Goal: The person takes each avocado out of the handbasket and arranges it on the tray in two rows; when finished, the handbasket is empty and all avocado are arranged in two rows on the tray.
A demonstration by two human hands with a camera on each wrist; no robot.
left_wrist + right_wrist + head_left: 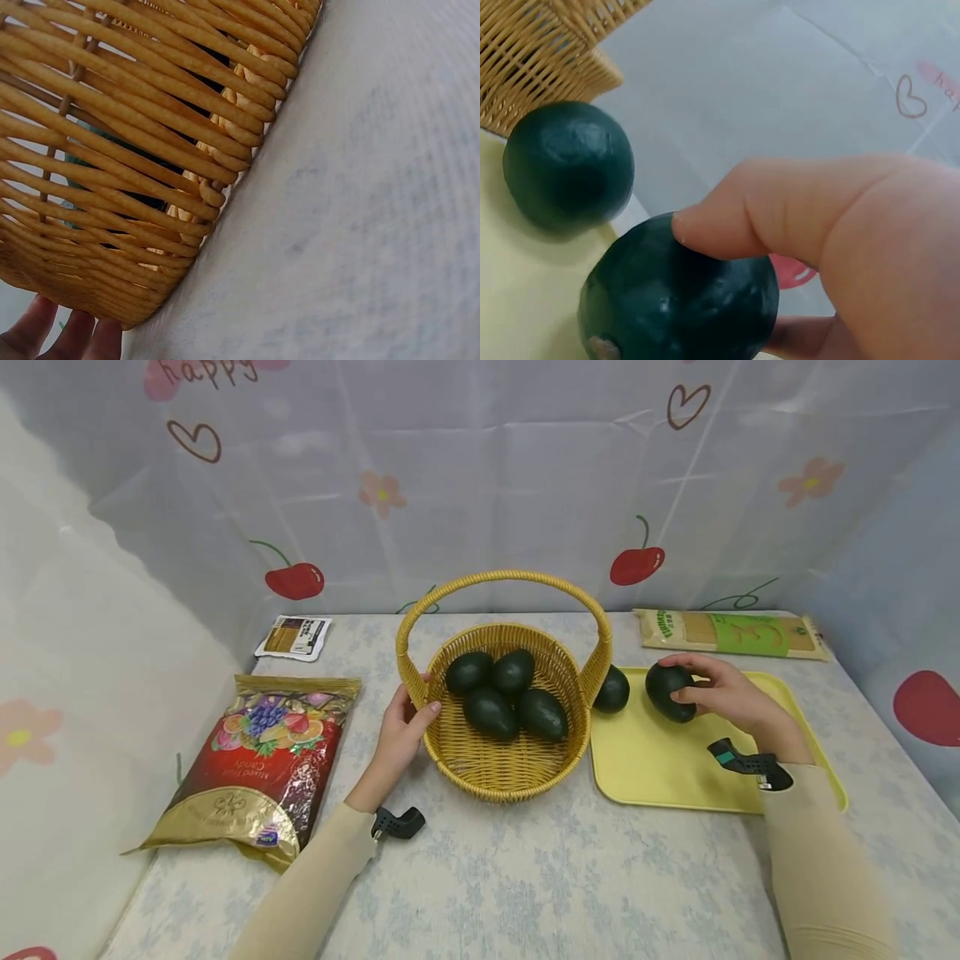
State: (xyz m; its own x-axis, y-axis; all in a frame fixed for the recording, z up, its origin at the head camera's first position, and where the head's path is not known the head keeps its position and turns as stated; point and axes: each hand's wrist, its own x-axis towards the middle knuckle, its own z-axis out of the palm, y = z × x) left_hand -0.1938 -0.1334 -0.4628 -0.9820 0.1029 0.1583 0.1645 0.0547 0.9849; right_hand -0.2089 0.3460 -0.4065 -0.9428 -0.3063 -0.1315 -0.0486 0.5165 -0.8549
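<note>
Head view, right of centre: cannot see all of an avocado (pixel 613 692) partly behind the basket (pixel 504 796). Left wrist view, lower left: cannot see all of the left hand (pixel 71 337), cut off.

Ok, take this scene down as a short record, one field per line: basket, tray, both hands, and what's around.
Basket: upright on the table, four avocados inside
Tray: yellow, right of the basket, one loose avocado at its back left corner
Left hand: holds the basket's left side
Right hand: grips another avocado
Far left: candy bag, small packet behind it
Back right: pasta pack behind the tray
</note>
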